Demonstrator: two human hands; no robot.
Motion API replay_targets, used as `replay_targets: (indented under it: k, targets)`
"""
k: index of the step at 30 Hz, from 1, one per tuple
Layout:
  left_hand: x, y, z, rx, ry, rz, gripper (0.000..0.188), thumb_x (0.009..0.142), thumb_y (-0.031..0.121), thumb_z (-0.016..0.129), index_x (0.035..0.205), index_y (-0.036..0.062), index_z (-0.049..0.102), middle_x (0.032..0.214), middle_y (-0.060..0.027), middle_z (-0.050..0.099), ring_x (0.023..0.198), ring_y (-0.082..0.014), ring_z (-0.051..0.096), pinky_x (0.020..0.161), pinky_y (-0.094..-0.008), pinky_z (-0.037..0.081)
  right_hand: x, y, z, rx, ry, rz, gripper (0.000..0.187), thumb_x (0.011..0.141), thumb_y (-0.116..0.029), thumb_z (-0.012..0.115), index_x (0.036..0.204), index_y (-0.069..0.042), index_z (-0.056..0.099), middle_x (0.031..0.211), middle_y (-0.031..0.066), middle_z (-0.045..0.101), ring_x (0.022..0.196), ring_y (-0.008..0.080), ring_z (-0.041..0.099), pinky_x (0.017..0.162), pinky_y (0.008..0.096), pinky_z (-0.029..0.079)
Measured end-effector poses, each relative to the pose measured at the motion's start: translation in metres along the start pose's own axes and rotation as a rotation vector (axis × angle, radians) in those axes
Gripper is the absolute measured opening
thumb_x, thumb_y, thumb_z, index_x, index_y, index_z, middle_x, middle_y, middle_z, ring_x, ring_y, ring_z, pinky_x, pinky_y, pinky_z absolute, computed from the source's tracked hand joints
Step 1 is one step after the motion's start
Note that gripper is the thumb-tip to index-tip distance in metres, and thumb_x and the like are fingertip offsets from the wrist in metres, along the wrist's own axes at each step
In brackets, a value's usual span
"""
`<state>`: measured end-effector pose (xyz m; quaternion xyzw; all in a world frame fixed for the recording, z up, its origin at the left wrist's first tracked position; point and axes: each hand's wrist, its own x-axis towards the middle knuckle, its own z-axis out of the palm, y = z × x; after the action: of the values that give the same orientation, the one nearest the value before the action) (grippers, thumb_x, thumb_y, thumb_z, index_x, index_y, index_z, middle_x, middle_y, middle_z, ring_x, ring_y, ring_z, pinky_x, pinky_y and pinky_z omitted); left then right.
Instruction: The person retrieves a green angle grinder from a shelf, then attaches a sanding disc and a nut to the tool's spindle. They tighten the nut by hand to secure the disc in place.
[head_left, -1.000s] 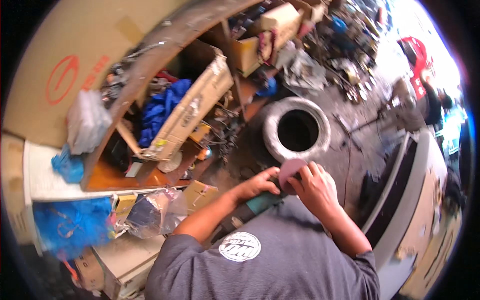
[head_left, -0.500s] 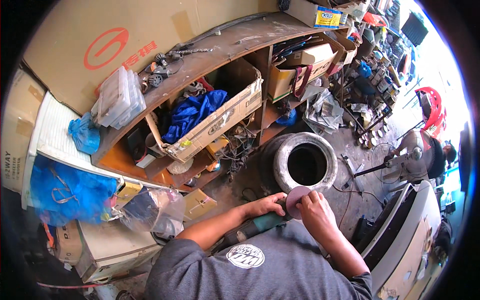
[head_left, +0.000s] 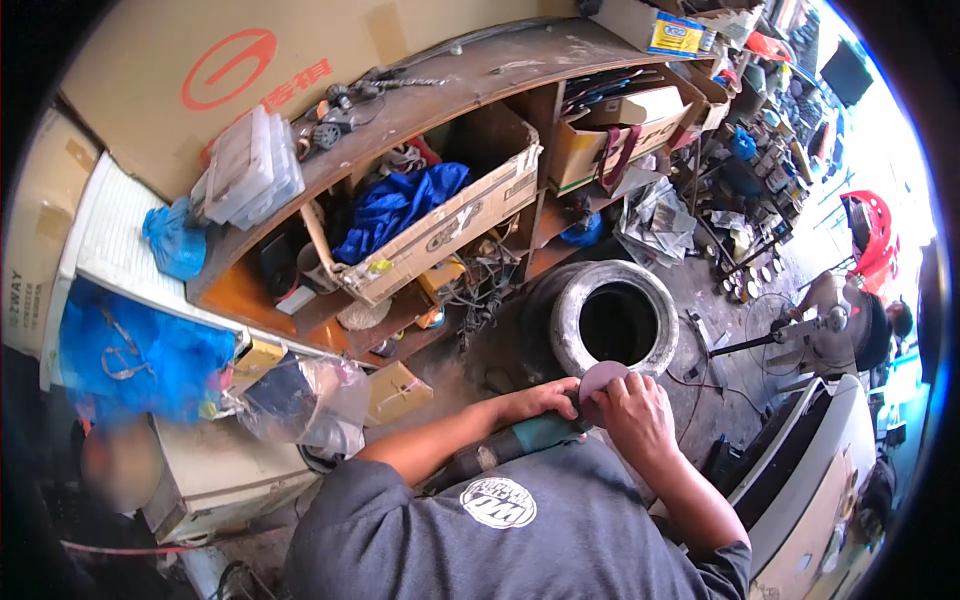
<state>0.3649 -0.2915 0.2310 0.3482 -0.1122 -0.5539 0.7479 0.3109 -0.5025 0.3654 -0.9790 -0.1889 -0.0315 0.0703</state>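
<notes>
Against my dark grey shirt lies a teal and black angle grinder (head_left: 540,432), its rear end toward my left elbow. My left hand (head_left: 545,400) is closed around the grinder's head end. On that end sits a round pinkish-purple sanding disc (head_left: 603,378). Fingers of my right hand (head_left: 640,418) are bent over the disc's right edge and grip it. My fingers hide part of the disc and its centre.
Just beyond the hands stands a dusty, tyre-like grey ring (head_left: 662,330) with a dark hollow. A wooden shelf (head_left: 400,105) holds an open cardboard box (head_left: 440,240) with blue cloth. A pedestal fan (head_left: 835,320) and a white panel (head_left: 850,420) are at the right.
The whole view has shifted slightly. Both hands remain on the grinder and disc, and the disc's face shows a little less between them.
</notes>
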Motion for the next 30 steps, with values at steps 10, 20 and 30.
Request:
replay_targets:
  k: [10,20,30]
  targets:
    - [-0.004,0.004,0.012,-0.009,0.048,0.000,0.061,0.092,0.015,0.070,0.149,0.0028,0.051,0.132,-0.0122,0.064,0.115,-0.0222,0.070,0.104,-0.0367,0.057,0.003,0.020,0.009,0.053,-0.075,-0.126,0.022,0.100,-0.023,0.069,0.096,-0.002,0.062,0.101,0.0179,0.066,0.098,0.0378,0.064,0.085,0.0508,0.052]
    - [-0.001,0.008,0.004,0.185,0.049,0.031,0.067,0.090,0.019,0.074,0.151,0.0013,0.052,0.138,-0.0108,0.060,0.125,-0.0188,0.060,0.110,-0.0345,0.049,0.011,0.019,-0.020,-0.037,-0.125,-0.216,0.021,0.097,-0.025,0.071,0.102,-0.006,0.066,0.102,0.0135,0.065,0.101,0.0330,0.064,0.087,0.0477,0.049]
    - [-0.005,0.012,0.011,0.189,0.035,0.057,0.070,0.090,0.023,0.074,0.152,-0.0014,0.051,0.138,-0.0091,0.059,0.129,-0.0161,0.055,0.113,-0.0312,0.043,0.011,0.007,-0.028,-0.042,-0.182,-0.093,0.027,0.097,-0.028,0.073,0.108,-0.004,0.070,0.113,0.0132,0.065,0.108,0.0327,0.063,0.095,0.0482,0.049]
